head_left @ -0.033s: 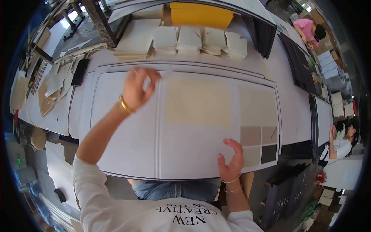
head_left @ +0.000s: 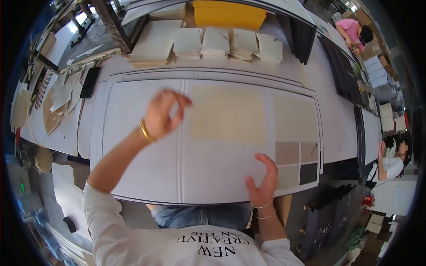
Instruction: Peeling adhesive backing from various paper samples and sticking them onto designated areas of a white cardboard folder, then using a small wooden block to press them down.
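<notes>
Before me lies a large white panel board (head_left: 222, 173) with two upright creases, atop similar boards. Its middle section bears a pale cream rectangle (head_left: 226, 115). Cream, taupe and light squares and a black square (head_left: 309, 174) fill its right section. My left hand (head_left: 165, 116), with a gold bracelet, is over the left crease, smeared by motion. Its fingers are curled, thumb and fingertips apart, and nothing shows between them. Above the board's lower right part, my right hand (head_left: 264, 179) is open, thumb and forefinger spread, nothing in it.
Several stacks of cream sheets (head_left: 215, 43) and a yellow box (head_left: 228, 13) stand beyond the board. A black phone (head_left: 90, 83) and paper scraps (head_left: 64, 95) lie left. Dark panels (head_left: 339, 71) lean at right, where two people (head_left: 390, 166) work.
My left hand has moved slightly right and nearer to me. My right hand has shifted a little left and away from me. The board stays in place.
</notes>
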A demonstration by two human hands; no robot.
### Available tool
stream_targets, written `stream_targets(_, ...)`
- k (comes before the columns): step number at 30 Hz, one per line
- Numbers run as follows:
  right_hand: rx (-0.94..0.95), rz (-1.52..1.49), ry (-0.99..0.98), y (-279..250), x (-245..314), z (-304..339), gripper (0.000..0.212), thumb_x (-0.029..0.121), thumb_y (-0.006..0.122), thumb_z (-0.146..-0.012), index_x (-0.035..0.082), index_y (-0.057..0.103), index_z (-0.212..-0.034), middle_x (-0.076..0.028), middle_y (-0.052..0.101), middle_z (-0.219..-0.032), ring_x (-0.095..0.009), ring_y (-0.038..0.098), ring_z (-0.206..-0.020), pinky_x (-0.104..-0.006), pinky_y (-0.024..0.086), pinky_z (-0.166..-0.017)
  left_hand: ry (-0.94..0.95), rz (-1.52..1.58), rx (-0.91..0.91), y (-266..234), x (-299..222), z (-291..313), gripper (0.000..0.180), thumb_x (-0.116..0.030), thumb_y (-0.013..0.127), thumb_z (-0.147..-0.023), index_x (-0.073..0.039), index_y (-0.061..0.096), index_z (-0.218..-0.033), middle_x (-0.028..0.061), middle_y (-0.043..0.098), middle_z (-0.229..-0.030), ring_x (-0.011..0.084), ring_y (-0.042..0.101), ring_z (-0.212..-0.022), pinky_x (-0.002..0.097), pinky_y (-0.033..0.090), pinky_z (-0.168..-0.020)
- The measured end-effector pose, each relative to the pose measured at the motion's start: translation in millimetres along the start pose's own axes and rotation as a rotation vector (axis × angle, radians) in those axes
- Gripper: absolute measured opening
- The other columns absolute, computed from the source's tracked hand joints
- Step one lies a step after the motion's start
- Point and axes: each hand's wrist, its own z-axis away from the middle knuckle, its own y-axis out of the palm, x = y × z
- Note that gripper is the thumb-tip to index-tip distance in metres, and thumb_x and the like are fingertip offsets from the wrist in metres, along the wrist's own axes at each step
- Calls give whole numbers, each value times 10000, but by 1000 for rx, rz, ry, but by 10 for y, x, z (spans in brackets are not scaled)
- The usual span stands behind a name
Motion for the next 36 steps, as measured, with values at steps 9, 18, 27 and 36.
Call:
stream_targets(9,45,-380,46,352,213,46,470,-39,649,-808,-10,405,-1209,-103,614,-869,-137,572,-776,-265,445,-732,-955,1053,-95,483,-1469,728,94,21,576,-896,20,578,-991,41,654,-855,77,602,-806,220,486,-713)
stream_targets(18,-99,419,-308,474,319,-98,466,61,797,-637,84,534,-1021,-32,588,-786,-214,536,-766,-380,350,-817,-1146,984,-341,588,-1554,985,163,39,605,-869,45,645,-1027,103,688,-936,118,635,-843,242,526,-713)
stream_targets(27,130,36,-160,564,437,-111,194,112,770,-689,105,597,-779,6,620,-778,-155,546,-727,-319,317,-779,-828,641,-275,545,-1749,908,308,125,574,-818,6,662,-1087,130,693,-1020,161,671,-897,242,525,-765)
stream_targets(36,173,118,-269,578,468,-120,183,42,760,-682,97,632,-801,11,619,-761,-139,545,-687,-317,325,-760,-930,755,-381,541,-1784,985,284,115,545,-850,26,653,-1097,108,697,-1007,124,654,-899,226,517,-778)
